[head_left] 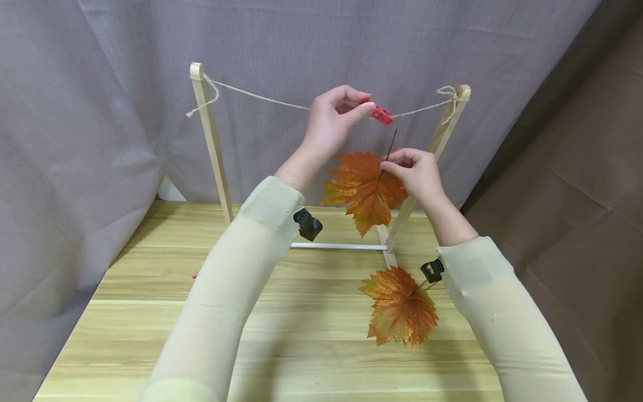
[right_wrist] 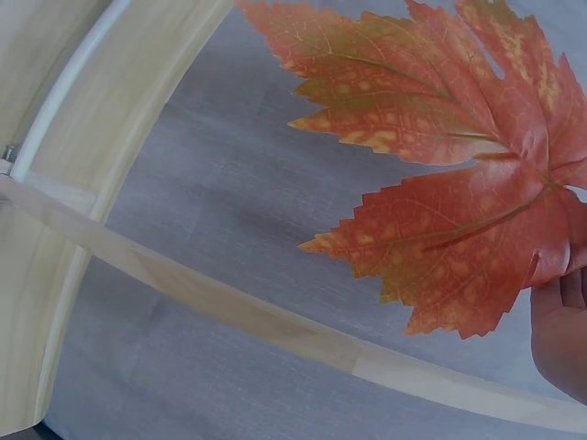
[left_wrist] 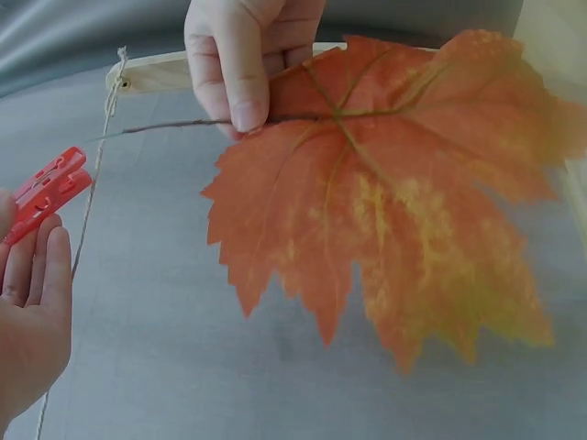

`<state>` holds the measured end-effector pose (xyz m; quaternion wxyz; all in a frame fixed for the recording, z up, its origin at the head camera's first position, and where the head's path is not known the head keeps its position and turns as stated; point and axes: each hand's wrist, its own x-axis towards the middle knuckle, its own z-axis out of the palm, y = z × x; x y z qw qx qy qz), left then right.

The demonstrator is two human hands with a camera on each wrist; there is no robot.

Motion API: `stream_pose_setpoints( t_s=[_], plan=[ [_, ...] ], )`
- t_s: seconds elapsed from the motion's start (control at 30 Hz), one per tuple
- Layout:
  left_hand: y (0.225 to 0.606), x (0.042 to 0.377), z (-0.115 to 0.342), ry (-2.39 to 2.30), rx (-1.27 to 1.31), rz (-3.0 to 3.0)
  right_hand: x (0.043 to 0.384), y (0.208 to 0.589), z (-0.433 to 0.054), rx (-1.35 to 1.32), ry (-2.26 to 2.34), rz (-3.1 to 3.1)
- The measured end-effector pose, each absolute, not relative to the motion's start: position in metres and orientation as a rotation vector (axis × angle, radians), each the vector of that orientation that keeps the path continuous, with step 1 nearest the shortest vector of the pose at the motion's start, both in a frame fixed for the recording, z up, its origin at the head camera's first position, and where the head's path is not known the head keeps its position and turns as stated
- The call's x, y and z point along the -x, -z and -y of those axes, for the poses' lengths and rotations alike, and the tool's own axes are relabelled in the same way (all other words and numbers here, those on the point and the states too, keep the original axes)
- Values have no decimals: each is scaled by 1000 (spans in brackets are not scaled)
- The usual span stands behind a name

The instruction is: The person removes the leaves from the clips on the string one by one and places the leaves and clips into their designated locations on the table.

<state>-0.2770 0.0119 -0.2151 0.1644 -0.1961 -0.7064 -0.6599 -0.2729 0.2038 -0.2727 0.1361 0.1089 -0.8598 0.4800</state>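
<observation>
My left hand (head_left: 329, 120) pinches a red clothespin (head_left: 382, 114) at the twine (head_left: 261, 99), near the middle of the line. In the left wrist view the clothespin (left_wrist: 50, 192) points toward the tip of a thin dark stem. My right hand (head_left: 414, 170) pinches that stem (head_left: 391, 142) between thumb and fingers, just above an orange maple leaf (head_left: 369, 192). The leaf hangs below the twine with its stem tip pointing up, a little under the clothespin. In the right wrist view the leaf (right_wrist: 468, 183) covers most of the right fingers.
Two wooden posts (head_left: 213, 139) hold up the twine, tied at their tops. A white rod (head_left: 341, 246) runs low between them. More orange leaves (head_left: 402, 307) lie on the wooden table (head_left: 311, 346) at right. A small red thing (head_left: 194, 277) shows beside the left sleeve. Grey curtain hangs behind.
</observation>
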Motion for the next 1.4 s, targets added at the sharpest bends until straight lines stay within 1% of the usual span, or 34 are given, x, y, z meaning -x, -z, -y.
stream_pose_setpoints(
  t_s=[0.33, 0.57, 0.77, 1.13, 1.4],
  plan=[
    [217, 277, 0, 1984, 536, 1941, 271, 279, -207, -275, -1389, 2543],
    [225, 279, 7, 2008, 535, 1900, 268, 283, -210, -261, -1372, 2590],
    [239, 279, 10, 2001, 566, 1933, 267, 289, -214, -239, -1373, 2605],
    [272, 272, 21, 1939, 570, 2088, 262, 305, -226, -297, -1385, 2607],
    [297, 275, 34, 1913, 583, 2206, 258, 310, -236, -249, -1386, 2599]
  ],
)
